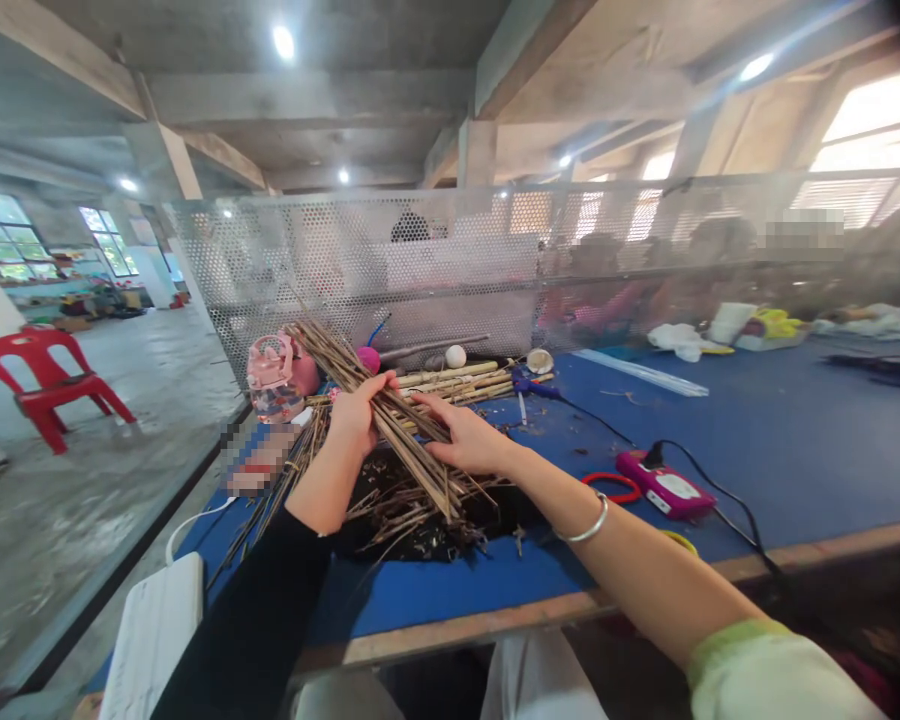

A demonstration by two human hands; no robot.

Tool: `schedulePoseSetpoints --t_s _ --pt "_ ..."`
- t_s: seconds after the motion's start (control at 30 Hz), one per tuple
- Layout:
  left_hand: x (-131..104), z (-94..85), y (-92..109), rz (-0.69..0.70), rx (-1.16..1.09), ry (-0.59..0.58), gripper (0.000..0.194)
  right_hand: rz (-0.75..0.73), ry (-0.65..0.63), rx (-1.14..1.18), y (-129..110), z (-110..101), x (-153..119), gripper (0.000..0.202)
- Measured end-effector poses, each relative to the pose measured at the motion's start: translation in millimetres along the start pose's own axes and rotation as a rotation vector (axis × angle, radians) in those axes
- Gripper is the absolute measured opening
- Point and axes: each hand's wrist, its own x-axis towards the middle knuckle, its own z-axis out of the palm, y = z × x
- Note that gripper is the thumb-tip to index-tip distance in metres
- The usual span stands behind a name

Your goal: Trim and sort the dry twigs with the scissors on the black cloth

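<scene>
Two hands work at one bundle of thin dry stalks (pixel 412 445), too many to count, which slants over the near part of the blue surface (pixel 795 440), its upper end pointing away to the left. The left hand (pixel 354 415) is closed around the bundle near its middle; the right hand (pixel 461 432) lies along its right side with thumb and fingers moderately apart, and whether it grips any stalks I cannot tell. One silver bracelet (pixel 589 520) circles the right wrist. Below the bundle, many loose broken stalks (pixel 405 515) lie on something black, again past counting.

Beyond the hands are two balls, one white ball (pixel 456 356) and one magenta ball (pixel 368 360), and one pink bottle (pixel 274 378) stands to the left. Several thicker pale canes (pixel 450 377) lie behind the bundle, with one blue tool (pixel 538 388) just beside their right ends. Farther right there is one magenta box (pixel 666 484) with one black plug in it, and one red ring (pixel 624 492) near its left side. One white power strip (pixel 154 640) sits at the lower left, and one red chair (pixel 49 385) stands on the floor
</scene>
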Motion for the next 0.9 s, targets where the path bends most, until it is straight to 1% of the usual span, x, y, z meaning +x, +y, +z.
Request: schedulePoseSetpoints --t_s 0.07,0.13,0.23,0.37,0.43,0.47,0.53,0.57,0.6,0.63,0.67,0.7,0.73,0.77,0.8,0.83,0.9 --pt "6 6.7 17 0.035 0.023 -0.025 0.009 -0.032 0.037 0.010 6 -4 0 0.060" --pt "11 10.3 31 0.076 0.045 -0.086 0.012 -0.050 0.043 0.019 15 -8 -2 0.048" --pt "16 9.5 44 0.118 0.084 -0.197 0.015 -0.017 0.048 0.023 36 -11 -9 0.047" --pt "17 1.8 45 0.139 0.125 -0.294 0.017 0.101 0.044 0.045 72 -3 -21 0.053" --pt "15 -0.5 41 0.145 0.144 -0.339 0.019 0.191 0.061 0.050 82 2 -23 0.055" --pt "14 -0.1 38 0.139 0.154 -0.366 0.020 0.234 0.093 0.052 84 3 -22 0.056" --pt "12 4.6 31 0.108 0.171 -0.425 0.022 0.273 0.165 0.124 78 5 -16 0.062" --pt "12 8.9 27 0.094 0.178 -0.447 0.023 0.262 0.174 0.217 70 5 -11 0.068" --pt "13 14.1 23 0.096 0.176 -0.454 0.023 0.221 0.149 0.351 61 6 -6 0.073" --pt "14 19.8 18 0.118 0.165 -0.444 0.024 0.160 0.083 0.515 51 8 0 0.076" --pt "16 25.3 14 0.157 0.146 -0.416 0.024 0.099 -0.009 0.660 41 11 5 0.077" --pt "18 30.1 10 0.207 0.120 -0.377 0.024 0.067 -0.089 0.758 31 15 10 0.073" --pt "20 33.5 6 0.255 0.095 -0.337 0.025 0.087 -0.132 0.808 23 20 14 0.064" --pt "22 34.9 3 0.291 0.077 -0.305 0.028 0.135 -0.129 0.819 18 26 16 0.053" --pt "22 34.1 0 0.304 0.075 -0.287 0.031 0.196 -0.092 0.795 14 32 18 0.043" --pt "22 31.0 -3 0.295 0.087 -0.283 0.036 0.256 -0.030 0.751 13 37 19 0.035" --pt "17 18.8 -10 0.225 0.161 -0.284 0.045 0.328 0.109 0.664 16 46 19 0.027"
